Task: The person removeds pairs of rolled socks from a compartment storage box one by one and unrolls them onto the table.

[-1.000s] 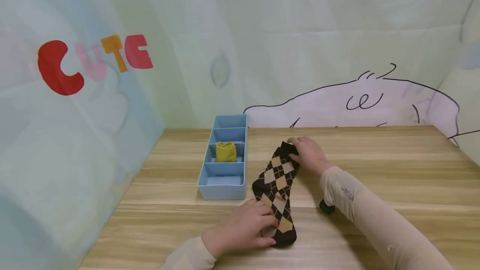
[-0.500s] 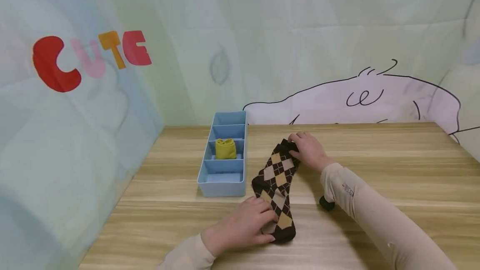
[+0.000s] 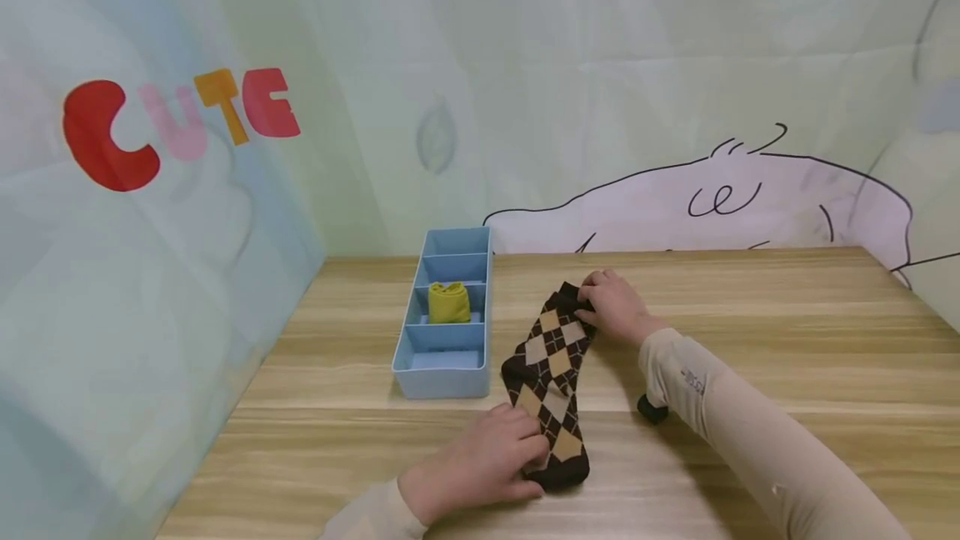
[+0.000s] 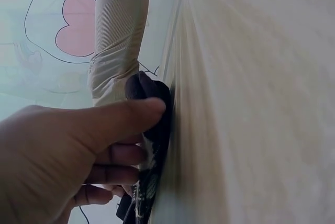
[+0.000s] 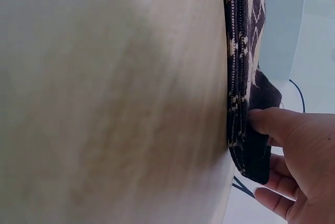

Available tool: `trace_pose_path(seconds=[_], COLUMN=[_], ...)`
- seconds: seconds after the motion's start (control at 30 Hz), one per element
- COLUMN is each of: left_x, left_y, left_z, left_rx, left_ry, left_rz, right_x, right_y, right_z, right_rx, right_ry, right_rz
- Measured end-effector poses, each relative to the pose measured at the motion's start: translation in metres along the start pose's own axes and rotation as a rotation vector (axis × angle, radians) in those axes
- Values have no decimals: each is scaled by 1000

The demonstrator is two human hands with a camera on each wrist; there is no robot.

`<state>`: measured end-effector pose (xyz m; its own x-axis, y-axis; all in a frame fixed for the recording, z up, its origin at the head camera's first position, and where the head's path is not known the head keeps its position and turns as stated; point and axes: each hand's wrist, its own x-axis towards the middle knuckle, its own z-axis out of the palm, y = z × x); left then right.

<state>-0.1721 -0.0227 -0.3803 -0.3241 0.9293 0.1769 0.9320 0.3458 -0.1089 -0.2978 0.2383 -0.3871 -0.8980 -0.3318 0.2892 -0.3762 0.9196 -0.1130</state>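
Observation:
Brown argyle socks [image 3: 558,361] with tan and beige diamonds lie flat on the table, cuff away and dark toe toward me. Two layered edges show in the right wrist view, like a pair stacked together. My left hand [image 3: 480,457] holds the toe end from the left, its fingers bent on the fabric and thumb at the toe's edge. In the left wrist view the thumb overlaps the dark toe [image 4: 149,85]. At the far end my right hand [image 3: 617,307] pinches the black cuff [image 5: 259,150], thumb on top and other fingers beyond the edge.
A pale blue divided box [image 3: 442,383] stands left of the socks. A rolled yellow cloth bundle [image 3: 448,303] sits in its second compartment from the front. A small dark round object [image 3: 652,409] shows under the right wrist. Printed curtains [image 3: 375,148] border the wooden table [image 3: 787,340].
Both hands and the socks stay nearly in place. The head view shifts slightly.

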Motion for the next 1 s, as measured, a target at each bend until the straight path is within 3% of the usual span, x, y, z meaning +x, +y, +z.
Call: trace_pose_path(seconds=[0.27, 0.7, 1.0], left_x=[-1, -9, -10], left_y=[2, -4, -3], left_z=[1, -2, -4], left_rx=[21, -49, -77], left_ry=[-1, 143, 176], left_rz=[21, 24, 19], right_x=[-1, -1, -1], right_y=[0, -3, -4], right_z=[3, 1, 0], right_rx=[7, 11, 30], right_ry=[20, 71, 142], right_rz=[-21, -36, -34])
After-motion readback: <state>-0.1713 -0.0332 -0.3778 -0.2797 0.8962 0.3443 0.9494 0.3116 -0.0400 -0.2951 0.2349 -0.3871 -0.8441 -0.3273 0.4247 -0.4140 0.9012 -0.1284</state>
